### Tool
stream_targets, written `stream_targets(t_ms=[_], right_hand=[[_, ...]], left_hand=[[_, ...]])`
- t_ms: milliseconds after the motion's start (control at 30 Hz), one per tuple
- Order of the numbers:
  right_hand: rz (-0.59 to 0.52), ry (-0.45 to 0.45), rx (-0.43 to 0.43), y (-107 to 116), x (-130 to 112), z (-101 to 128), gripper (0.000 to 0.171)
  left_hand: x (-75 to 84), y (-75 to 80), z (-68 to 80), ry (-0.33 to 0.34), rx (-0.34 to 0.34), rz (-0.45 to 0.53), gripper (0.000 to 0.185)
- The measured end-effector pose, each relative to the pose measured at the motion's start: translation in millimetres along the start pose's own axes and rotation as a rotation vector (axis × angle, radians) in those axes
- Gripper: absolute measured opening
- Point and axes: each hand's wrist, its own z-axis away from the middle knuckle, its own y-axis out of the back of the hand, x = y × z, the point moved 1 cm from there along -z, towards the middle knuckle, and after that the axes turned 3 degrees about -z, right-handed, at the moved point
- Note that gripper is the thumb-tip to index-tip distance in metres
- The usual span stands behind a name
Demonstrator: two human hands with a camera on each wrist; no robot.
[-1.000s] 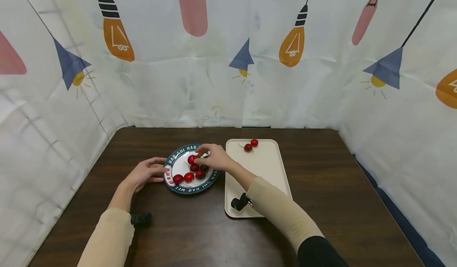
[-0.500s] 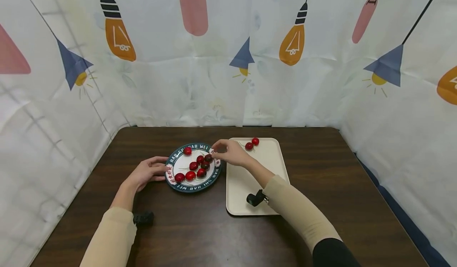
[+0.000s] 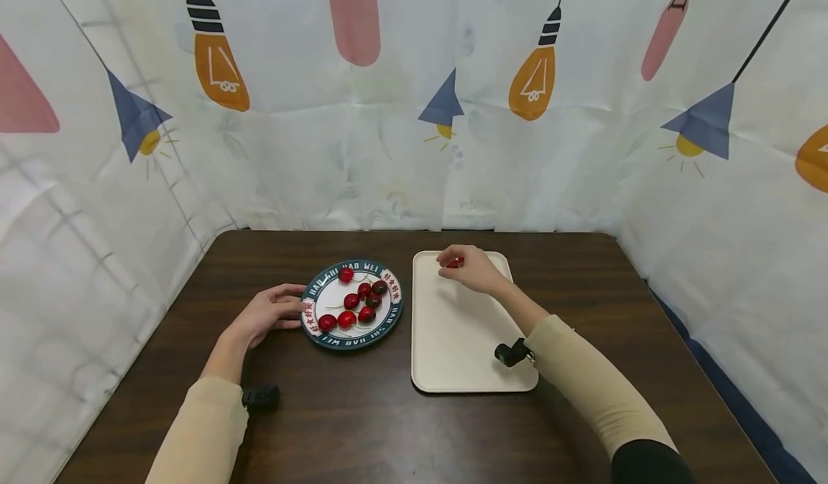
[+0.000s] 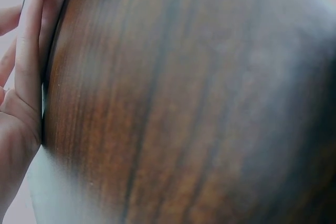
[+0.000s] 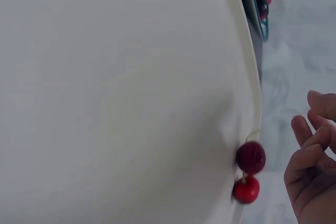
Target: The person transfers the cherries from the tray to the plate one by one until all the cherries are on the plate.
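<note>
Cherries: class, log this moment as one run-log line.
left hand: touches plate rim | right hand: over tray by cherries | grip: unclear

Two red cherries (image 5: 250, 172), seemingly touching, at cream tray's (image 3: 459, 333) far edge

Even, bright, soft light fills the head view, which bows toward its edges, while the left wrist view is badly blurred toward three o'clock.
</note>
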Motion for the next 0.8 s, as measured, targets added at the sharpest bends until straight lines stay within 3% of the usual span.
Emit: stream_targets(t_ms=[300,500,800], right_hand=[[0.013,-0.073,0.044,19.4,15.2,4.2,0.033],[0.023,-0.162,0.06,20.4,22.9,4.0,0.037],[0.061,-0.177,0.045,17.1,29.0,-1.7,0.038]], left_hand=[[0.8,-0.7,-0.4,0.002,0.018,0.002,0.064],[-1.6,-0.7,-0.3,-0.013,0.015,0.007,0.06],[-0.4,0.0,0.8,-0.011,0.016,0.003,0.062]])
